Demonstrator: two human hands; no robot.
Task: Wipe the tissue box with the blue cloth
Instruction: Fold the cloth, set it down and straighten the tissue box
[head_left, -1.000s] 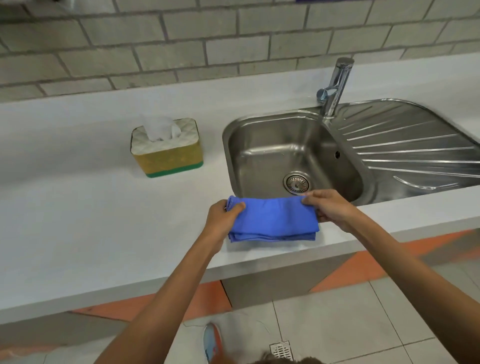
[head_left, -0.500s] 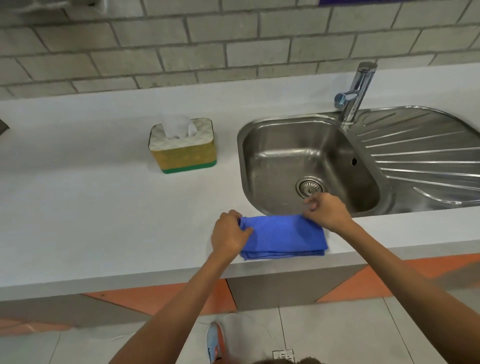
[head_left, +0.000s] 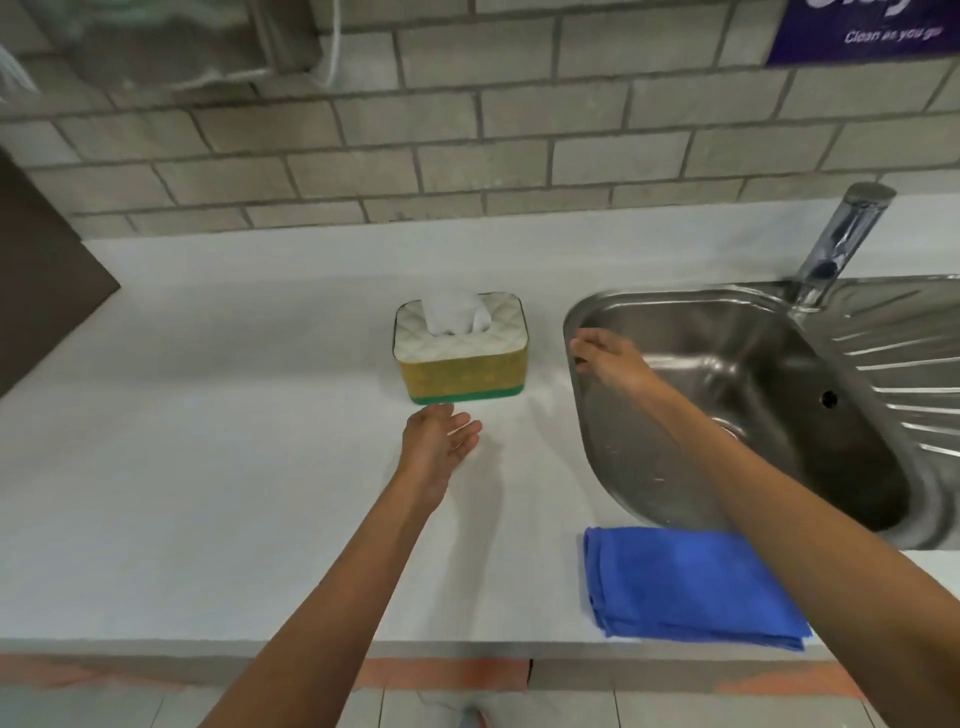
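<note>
The tissue box (head_left: 462, 371) stands on the white counter (head_left: 208, 467), yellow-sided with a green base, a quilted white top and a tissue sticking up. My left hand (head_left: 439, 441) hovers just in front of the box, palm up, fingers apart, holding nothing. My right hand (head_left: 605, 356) is over the left rim of the sink, to the right of the box, fingers loosely spread and empty. The folded blue cloth (head_left: 691, 584) lies alone near the counter's front edge, partly under my right forearm.
A steel sink (head_left: 727, 405) with a drainboard and a tap (head_left: 841, 239) fills the right side. A grey brick wall runs behind the counter. A dark panel (head_left: 41, 291) juts in at the left. A purple sign (head_left: 862, 31) hangs top right.
Both hands let go of the blue cloth and moved forward toward the tissue box. The cloth stays at the counter's front edge. The view has shifted closer and left.
</note>
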